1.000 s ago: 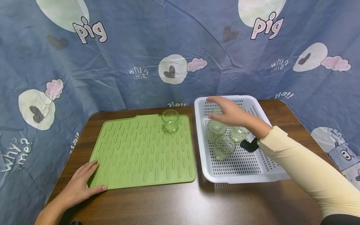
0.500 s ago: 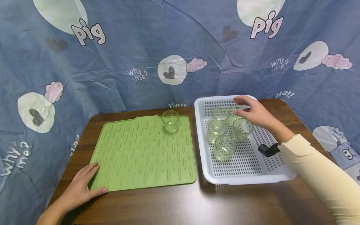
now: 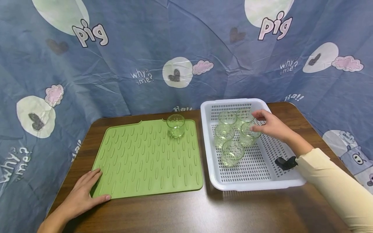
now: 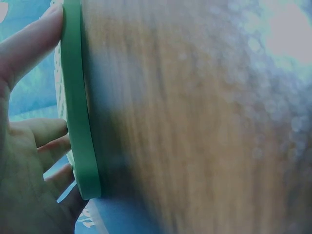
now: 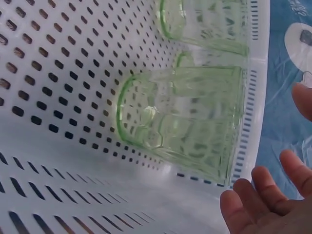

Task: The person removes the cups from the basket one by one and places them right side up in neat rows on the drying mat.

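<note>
My left hand [image 3: 83,194] rests at the front left corner of a green ribbed drying mat [image 3: 145,158], thumb on the front edge; the left wrist view shows its spread fingers against the mat's rim [image 4: 80,112]. One clear green-tinted drinking glass [image 3: 176,127] stands at the mat's back right. Several like it stand upright in a white perforated basket [image 3: 211,173]. My right hand [image 3: 271,125] hovers over the basket's right side, beside and above the right front glass [image 3: 247,138]. In the right wrist view its bent fingers [image 5: 261,192] hold nothing, apart from the nearest glass [image 5: 195,122].
A brown wooden table [image 3: 163,213] carries the mat and the basket side by side. Behind it hangs a blue printed cloth [image 3: 116,64]. A black strap piece [image 3: 285,163] at the right wrist hangs over the basket's right side.
My right hand has moved right and toward me, from above the back glasses to the right front one, uncovering the others. The left hand stays at the mat's corner.
</note>
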Demonstrator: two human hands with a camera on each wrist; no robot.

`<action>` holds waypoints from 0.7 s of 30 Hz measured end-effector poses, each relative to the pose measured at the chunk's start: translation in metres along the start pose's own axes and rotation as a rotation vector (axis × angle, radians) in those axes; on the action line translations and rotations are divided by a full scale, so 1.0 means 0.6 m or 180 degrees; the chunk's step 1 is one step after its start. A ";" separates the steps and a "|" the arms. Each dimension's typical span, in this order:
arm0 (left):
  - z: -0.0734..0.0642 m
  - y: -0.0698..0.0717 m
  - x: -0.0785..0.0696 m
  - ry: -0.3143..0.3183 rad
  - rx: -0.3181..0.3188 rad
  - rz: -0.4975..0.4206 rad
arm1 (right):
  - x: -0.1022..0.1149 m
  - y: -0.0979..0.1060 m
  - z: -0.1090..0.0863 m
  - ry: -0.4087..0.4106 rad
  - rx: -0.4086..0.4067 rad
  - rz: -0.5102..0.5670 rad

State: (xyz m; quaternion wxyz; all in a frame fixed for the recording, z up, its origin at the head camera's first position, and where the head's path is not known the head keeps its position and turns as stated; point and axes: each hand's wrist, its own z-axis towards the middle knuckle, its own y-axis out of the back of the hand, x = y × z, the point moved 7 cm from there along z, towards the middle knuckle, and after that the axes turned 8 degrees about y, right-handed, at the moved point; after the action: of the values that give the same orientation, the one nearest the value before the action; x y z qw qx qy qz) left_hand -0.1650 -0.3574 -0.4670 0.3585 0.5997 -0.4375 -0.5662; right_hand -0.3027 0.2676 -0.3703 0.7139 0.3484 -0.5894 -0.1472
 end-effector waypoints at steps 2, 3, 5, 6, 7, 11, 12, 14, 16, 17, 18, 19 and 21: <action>0.000 0.001 0.000 -0.0006 -0.0011 -0.0005 | -0.003 -0.005 0.000 0.0007 0.0023 0.0009; 0.000 0.001 -0.001 -0.0008 -0.0013 -0.0008 | -0.005 -0.008 0.000 0.0009 0.0041 0.0032; -0.001 0.002 -0.001 -0.0012 -0.0022 -0.0011 | -0.006 -0.015 -0.001 -0.0003 0.0116 0.0062; -0.001 0.002 -0.002 -0.0013 -0.0022 -0.0011 | -0.007 -0.019 -0.002 -0.0012 0.0160 0.0079; -0.001 0.002 -0.002 -0.0014 -0.0022 -0.0010 | -0.007 -0.023 -0.003 -0.0022 0.0198 0.0098; -0.001 0.001 -0.001 -0.0014 -0.0021 -0.0009 | -0.007 -0.030 -0.006 -0.0042 0.0252 0.0087; -0.001 0.001 -0.001 -0.0013 -0.0018 -0.0010 | -0.006 -0.030 -0.006 -0.0034 0.0245 0.0081; -0.001 0.001 -0.001 -0.0010 -0.0016 -0.0014 | -0.007 -0.031 -0.006 -0.0021 0.0235 0.0072; -0.001 0.001 -0.001 -0.0009 -0.0014 -0.0012 | -0.008 -0.033 -0.006 -0.0012 0.0252 0.0075; -0.001 0.001 -0.001 -0.0017 -0.0020 -0.0012 | -0.010 -0.034 -0.007 -0.0024 0.0274 0.0082; -0.001 0.002 -0.001 -0.0026 -0.0027 -0.0011 | -0.012 -0.036 -0.007 -0.0034 0.0298 0.0090; -0.001 0.001 0.000 -0.0030 -0.0031 -0.0012 | -0.013 -0.038 -0.007 -0.0044 0.0323 0.0080; -0.001 0.000 0.001 -0.0034 -0.0036 -0.0011 | -0.017 -0.044 -0.009 -0.0084 0.0391 0.0059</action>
State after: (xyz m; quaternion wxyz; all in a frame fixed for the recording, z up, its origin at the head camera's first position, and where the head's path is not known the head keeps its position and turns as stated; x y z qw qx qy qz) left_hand -0.1643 -0.3583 -0.4671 0.3585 0.5954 -0.4351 -0.5724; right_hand -0.2952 0.2569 -0.3959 0.6847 0.3841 -0.6099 -0.1086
